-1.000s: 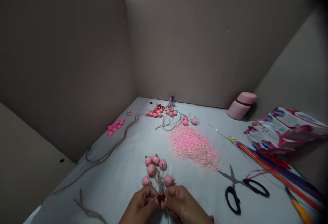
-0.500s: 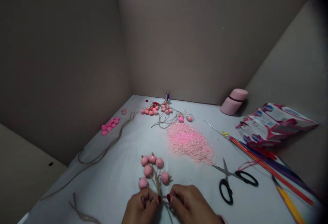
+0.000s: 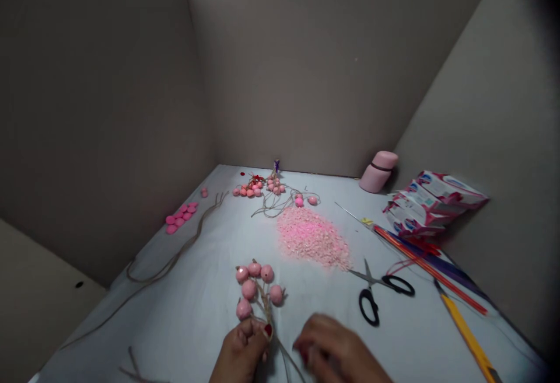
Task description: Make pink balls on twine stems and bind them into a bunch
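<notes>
My left hand [image 3: 243, 348] pinches a bundle of brown twine [image 3: 265, 307] between thumb and finger at the front of the table. Round pink beads [image 3: 249, 289] with knotted ends are fanned out above it on the twine strands. Below the pinch, loose twine tails [image 3: 287, 355] run down to the right. My right hand [image 3: 335, 348] is apart from the bundle, just right of the tails, its fingers bent and smeared by motion. Whether it holds anything does not show. Black-handled scissors [image 3: 370, 281] lie opened beyond it.
Pink chips [image 3: 310, 236] lie heaped mid-table, with finished-looking bead clusters [image 3: 275, 184] behind. Pink discs [image 3: 180, 218] and long twine [image 3: 175, 260] are at left. A pink bottle [image 3: 378, 171], patterned cartons [image 3: 433, 202] and a yellow cutter [image 3: 466, 330] occupy the right. Grey panels [image 3: 284, 73] enclose the table.
My right hand has let go of the twine and moved right, away from my left hand. My left hand keeps its pinch. The view has turned slightly right.
</notes>
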Motion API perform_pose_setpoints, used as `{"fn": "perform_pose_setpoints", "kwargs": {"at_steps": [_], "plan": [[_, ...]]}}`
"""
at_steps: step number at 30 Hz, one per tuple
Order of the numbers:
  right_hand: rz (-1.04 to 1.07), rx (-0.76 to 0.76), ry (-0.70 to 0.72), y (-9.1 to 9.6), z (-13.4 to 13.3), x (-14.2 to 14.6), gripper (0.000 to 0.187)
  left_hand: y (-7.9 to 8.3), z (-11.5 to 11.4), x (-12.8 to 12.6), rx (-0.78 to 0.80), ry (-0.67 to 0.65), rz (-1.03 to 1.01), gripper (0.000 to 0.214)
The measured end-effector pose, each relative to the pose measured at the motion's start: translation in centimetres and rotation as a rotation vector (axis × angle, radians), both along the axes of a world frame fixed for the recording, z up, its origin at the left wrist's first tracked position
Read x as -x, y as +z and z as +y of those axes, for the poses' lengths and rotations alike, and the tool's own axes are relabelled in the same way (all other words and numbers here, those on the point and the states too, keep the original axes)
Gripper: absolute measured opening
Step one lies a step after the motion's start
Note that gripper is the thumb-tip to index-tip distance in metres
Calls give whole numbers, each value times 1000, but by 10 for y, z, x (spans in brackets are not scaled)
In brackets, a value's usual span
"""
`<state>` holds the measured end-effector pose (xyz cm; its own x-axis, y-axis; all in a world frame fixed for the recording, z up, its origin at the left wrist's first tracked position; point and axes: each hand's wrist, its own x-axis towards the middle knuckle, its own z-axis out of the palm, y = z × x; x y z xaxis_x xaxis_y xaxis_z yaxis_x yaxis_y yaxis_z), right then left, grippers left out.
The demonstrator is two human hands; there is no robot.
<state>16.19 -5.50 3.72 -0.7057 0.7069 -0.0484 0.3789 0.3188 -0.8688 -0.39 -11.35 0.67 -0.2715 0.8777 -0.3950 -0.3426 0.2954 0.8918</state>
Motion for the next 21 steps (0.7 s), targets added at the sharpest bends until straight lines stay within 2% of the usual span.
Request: {"fn": "perform_pose_setpoints", "kwargs": {"at_steps": [1, 3, 5, 7, 9, 12, 17, 21], "plan": [[53, 33, -85, 9, 3, 3, 24, 0, 0, 0, -1, 1, 20, 49], [162, 246, -134, 15, 5, 14, 28, 0, -1, 0, -1, 6, 53, 47], [246, 516, -73, 7, 3, 29, 38, 0, -1, -1, -8, -3, 53, 47], [236, 708, -68, -7, 0, 43, 39, -1, -2, -1, -14, -12, 62, 46], [222, 761, -119, -18, -1, 51, 38, -1, -4, 0, -9, -10, 87, 46], [242, 761, -193, -20, 1, 53, 34, -1, -6, 1, -2, 11, 161, 43], [32, 1023, -111, -8, 7, 47, 24, 1, -8, 4, -85, -71, 265, 34], [165, 957, -182, -15, 2, 49, 19, 7, -11, 9, -85, -160, 438, 25]]}}
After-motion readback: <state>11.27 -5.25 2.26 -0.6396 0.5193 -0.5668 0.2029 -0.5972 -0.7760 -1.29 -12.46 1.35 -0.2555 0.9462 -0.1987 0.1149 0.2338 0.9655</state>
